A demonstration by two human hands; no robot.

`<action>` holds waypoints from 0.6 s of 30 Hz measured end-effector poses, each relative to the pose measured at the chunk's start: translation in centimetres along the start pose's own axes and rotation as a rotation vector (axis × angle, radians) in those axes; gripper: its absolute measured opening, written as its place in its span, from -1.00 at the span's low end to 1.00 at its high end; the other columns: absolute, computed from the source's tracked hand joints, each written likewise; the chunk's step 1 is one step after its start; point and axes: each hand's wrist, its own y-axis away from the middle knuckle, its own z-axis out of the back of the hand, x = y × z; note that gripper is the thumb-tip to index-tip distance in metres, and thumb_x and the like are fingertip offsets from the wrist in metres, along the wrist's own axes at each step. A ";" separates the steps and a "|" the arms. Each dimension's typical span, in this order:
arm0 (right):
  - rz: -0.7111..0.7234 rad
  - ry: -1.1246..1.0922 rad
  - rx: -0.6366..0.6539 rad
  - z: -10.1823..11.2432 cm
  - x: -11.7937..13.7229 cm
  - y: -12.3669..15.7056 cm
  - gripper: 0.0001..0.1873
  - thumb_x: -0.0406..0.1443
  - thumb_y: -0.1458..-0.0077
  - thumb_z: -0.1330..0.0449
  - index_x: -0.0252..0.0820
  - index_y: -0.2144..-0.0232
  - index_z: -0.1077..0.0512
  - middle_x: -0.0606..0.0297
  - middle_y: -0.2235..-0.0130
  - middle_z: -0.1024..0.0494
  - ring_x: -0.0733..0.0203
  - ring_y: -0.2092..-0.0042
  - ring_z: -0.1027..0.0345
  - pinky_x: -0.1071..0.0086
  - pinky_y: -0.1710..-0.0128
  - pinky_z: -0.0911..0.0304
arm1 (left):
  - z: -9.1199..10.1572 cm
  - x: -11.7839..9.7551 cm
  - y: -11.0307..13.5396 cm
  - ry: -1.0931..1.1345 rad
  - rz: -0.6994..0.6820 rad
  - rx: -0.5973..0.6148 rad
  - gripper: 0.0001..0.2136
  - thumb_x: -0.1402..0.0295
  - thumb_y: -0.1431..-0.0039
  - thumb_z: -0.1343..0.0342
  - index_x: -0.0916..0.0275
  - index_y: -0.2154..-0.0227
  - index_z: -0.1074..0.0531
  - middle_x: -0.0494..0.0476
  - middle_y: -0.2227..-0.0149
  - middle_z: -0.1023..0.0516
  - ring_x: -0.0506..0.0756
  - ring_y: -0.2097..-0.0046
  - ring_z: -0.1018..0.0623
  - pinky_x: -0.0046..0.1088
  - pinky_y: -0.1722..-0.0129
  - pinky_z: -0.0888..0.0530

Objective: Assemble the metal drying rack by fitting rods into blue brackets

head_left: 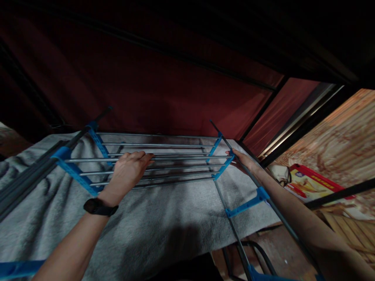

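Observation:
A rack (181,168) of thin grey metal rods and blue plastic end brackets lies on its side before me. My left hand (130,168), with a dark watch on the wrist, is closed over the upper rods left of the middle. Its fingertips are partly hidden behind them. At the right end, my right hand (243,162) is closed around a blue bracket (225,167) where the rods meet a dark upright pole (249,175). Another blue bracket (247,203) sits lower on that side, without rods. On the left, a blue bracket (74,171) holds the rods' other ends.
A grey fleece blanket (164,226) covers the surface under the rack. Dark red fabric panels (164,89) with black bars stand behind. To the right are a red and yellow box (316,183), a wood-patterned surface (331,136) and a black curved frame (260,249).

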 end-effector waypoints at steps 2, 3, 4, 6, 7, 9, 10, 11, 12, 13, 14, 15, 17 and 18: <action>0.000 0.003 0.003 0.0 0.1 0.1 -0.72 -0.08 -0.31 -0.10 -0.06 0.24 -0.54 0.27 0.26 -0.59 0.16 0.18 -0.45 0.32 0.07 -0.37 | 0.1 0.1 -0.1 0.008 0.006 -0.003 -0.63 0.21 -0.42 0.15 0.20 -0.01 -0.51 0.23 0.27 -0.59 0.25 0.16 -0.56 -0.23 0.21 -0.28; 0.000 0.004 0.006 -0.1 0.1 0.1 -0.71 -0.07 -0.31 -0.10 -0.07 0.24 -0.54 0.26 0.28 -0.59 0.16 0.18 -0.45 0.32 0.07 -0.37 | 0.1 0.1 -0.2 0.015 0.008 -0.005 -0.63 0.21 -0.42 0.16 0.19 -0.02 -0.50 0.24 0.26 -0.59 0.26 0.16 -0.56 -0.23 0.21 -0.29; -0.001 0.004 0.008 -0.1 0.2 0.1 -0.70 -0.07 -0.32 -0.10 -0.07 0.24 -0.54 0.26 0.31 -0.58 0.16 0.19 -0.45 0.32 0.07 -0.37 | 0.1 0.2 -0.2 0.021 0.007 -0.005 -0.62 0.20 -0.42 0.16 0.19 -0.03 -0.50 0.24 0.26 -0.59 0.27 0.16 -0.56 -0.22 0.22 -0.29; -0.001 0.003 0.009 0.0 0.2 0.1 -0.69 -0.07 -0.32 -0.08 -0.08 0.24 -0.55 0.26 0.33 -0.57 0.16 0.21 -0.44 0.32 0.08 -0.37 | 0.0 0.4 -0.2 0.037 0.005 -0.006 -0.62 0.19 -0.41 0.16 0.18 -0.03 -0.50 0.26 0.26 -0.59 0.28 0.16 -0.56 -0.21 0.22 -0.29; -0.001 0.003 0.008 0.0 0.2 0.1 -0.69 -0.08 -0.33 -0.08 -0.08 0.24 -0.55 0.27 0.34 -0.56 0.17 0.21 -0.44 0.32 0.08 -0.37 | 0.0 0.4 -0.2 0.050 0.005 -0.004 -0.62 0.19 -0.41 0.15 0.18 -0.03 -0.51 0.27 0.26 -0.59 0.28 0.16 -0.56 -0.21 0.22 -0.30; 0.000 0.004 0.004 0.0 0.1 0.0 -0.70 -0.08 -0.32 -0.09 -0.07 0.25 -0.55 0.28 0.33 -0.56 0.18 0.21 -0.43 0.34 0.10 -0.37 | 0.0 0.4 -0.2 0.084 0.011 -0.002 -0.63 0.18 -0.40 0.14 0.16 -0.03 -0.51 0.27 0.26 -0.59 0.28 0.16 -0.57 -0.21 0.21 -0.31; 0.001 0.004 0.003 0.0 0.1 0.0 -0.70 -0.08 -0.32 -0.10 -0.06 0.25 -0.55 0.28 0.32 -0.56 0.18 0.21 -0.43 0.34 0.10 -0.37 | -0.1 0.4 -0.2 0.099 0.017 -0.001 -0.63 0.18 -0.39 0.13 0.15 -0.03 -0.51 0.27 0.26 -0.59 0.27 0.15 -0.57 -0.22 0.21 -0.31; 0.002 0.005 0.002 0.1 0.0 -0.1 -0.71 -0.07 -0.31 -0.11 -0.06 0.25 -0.55 0.28 0.31 -0.57 0.18 0.21 -0.43 0.34 0.10 -0.37 | -0.1 0.4 -0.1 0.105 0.020 0.001 -0.63 0.18 -0.39 0.13 0.15 -0.03 -0.51 0.27 0.25 -0.60 0.27 0.15 -0.57 -0.22 0.21 -0.31; 0.004 0.006 0.002 0.1 0.0 -0.1 -0.71 -0.07 -0.31 -0.11 -0.06 0.25 -0.55 0.28 0.30 -0.57 0.18 0.22 -0.43 0.34 0.11 -0.37 | 0.0 0.4 -0.1 0.100 0.020 0.003 -0.63 0.17 -0.39 0.13 0.15 -0.03 -0.51 0.26 0.25 -0.60 0.27 0.15 -0.57 -0.22 0.21 -0.31; 0.005 0.006 0.002 0.1 -0.1 -0.1 -0.72 -0.07 -0.31 -0.11 -0.06 0.24 -0.54 0.28 0.29 -0.58 0.17 0.22 -0.43 0.34 0.11 -0.37 | 0.0 0.3 -0.1 0.082 0.018 0.004 -0.63 0.17 -0.40 0.13 0.15 -0.02 -0.51 0.26 0.26 -0.60 0.27 0.15 -0.57 -0.23 0.22 -0.31; 0.005 0.005 0.002 0.1 -0.1 -0.2 -0.72 -0.07 -0.31 -0.11 -0.06 0.24 -0.54 0.28 0.27 -0.58 0.17 0.22 -0.43 0.34 0.11 -0.37 | 0.0 0.3 -0.1 0.058 0.015 0.006 -0.62 0.17 -0.40 0.14 0.16 -0.02 -0.51 0.26 0.26 -0.60 0.27 0.15 -0.57 -0.23 0.22 -0.31; 0.005 0.004 0.002 0.1 -0.1 -0.2 -0.72 -0.08 -0.31 -0.11 -0.06 0.23 -0.54 0.28 0.26 -0.58 0.18 0.22 -0.43 0.34 0.11 -0.37 | 0.1 0.3 0.0 0.034 0.008 0.009 -0.62 0.18 -0.41 0.16 0.16 -0.02 -0.51 0.25 0.26 -0.61 0.26 0.15 -0.58 -0.23 0.23 -0.30; 0.002 0.003 0.003 0.1 -0.1 -0.2 -0.72 -0.08 -0.32 -0.10 -0.06 0.23 -0.54 0.28 0.24 -0.59 0.18 0.21 -0.43 0.35 0.12 -0.37 | 0.1 0.3 0.0 -0.001 0.000 0.014 -0.61 0.18 -0.42 0.18 0.17 -0.03 -0.50 0.24 0.25 -0.61 0.25 0.14 -0.58 -0.24 0.22 -0.30; 0.000 0.002 0.004 0.1 -0.1 -0.2 -0.71 -0.08 -0.32 -0.09 -0.06 0.23 -0.54 0.28 0.23 -0.59 0.19 0.20 -0.43 0.36 0.12 -0.37 | 0.2 0.2 0.0 -0.010 -0.002 0.014 -0.61 0.18 -0.43 0.18 0.17 -0.04 -0.49 0.23 0.25 -0.61 0.25 0.14 -0.58 -0.24 0.22 -0.30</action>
